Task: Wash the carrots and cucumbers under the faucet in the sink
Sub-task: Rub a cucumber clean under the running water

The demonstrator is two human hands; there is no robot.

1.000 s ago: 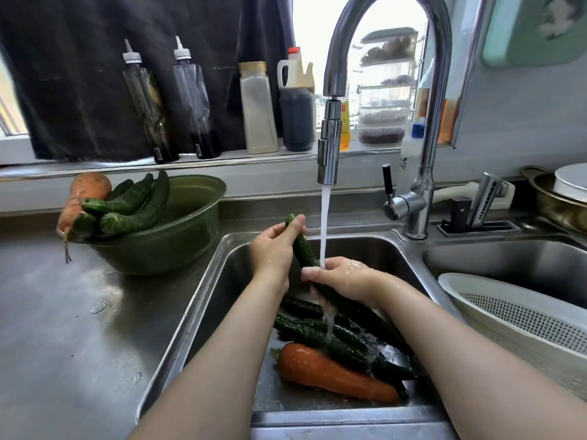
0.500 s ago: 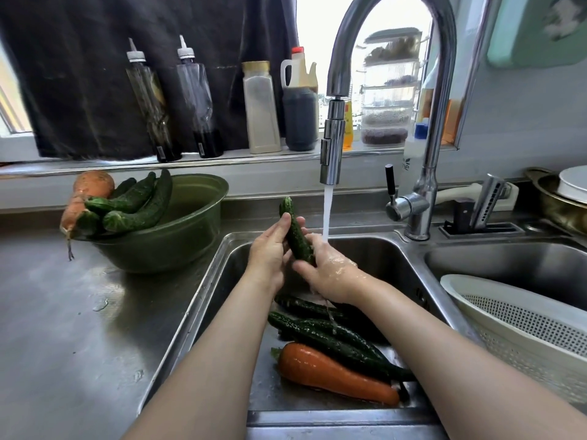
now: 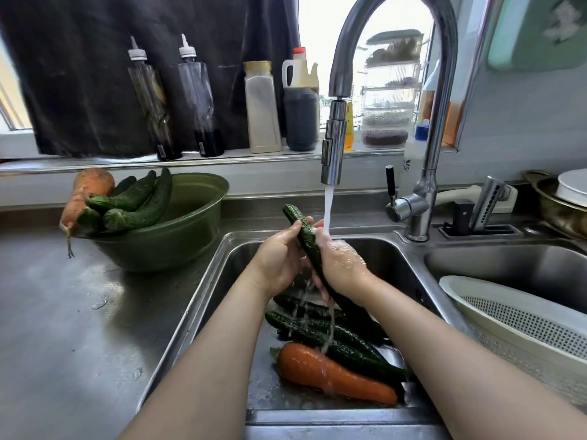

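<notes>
A wet steel counter (image 3: 63,312) runs left of a double sink (image 3: 222,281), where a tall arched faucet (image 3: 441,90) pours a steady stream (image 3: 328,211) into the left basin. A white colander (image 3: 524,325) leans in the right basin. On the counter just beside the sink stands a green bowl (image 3: 178,246), and over its left rim lie more cucumbers (image 3: 136,204) and a second carrot (image 3: 89,192). Bottles (image 3: 203,100) line the windowsill behind.

Over the left basin, a person's two hands hold one cucumber (image 3: 305,236) tilted, its tip up and to the left, just left of the stream. The left hand (image 3: 279,262) wraps the upper part, thumb lying along the skin. The right hand (image 3: 343,268) grips it from the other side, with the lower end running down under the wrist. The water strikes the right hand where it meets the cucumber and runs off both hands.

On the basin floor below lie loose cucumbers (image 3: 333,338), touching one another. A carrot (image 3: 330,373) lies against them on the near side, with runoff falling on it.
</notes>
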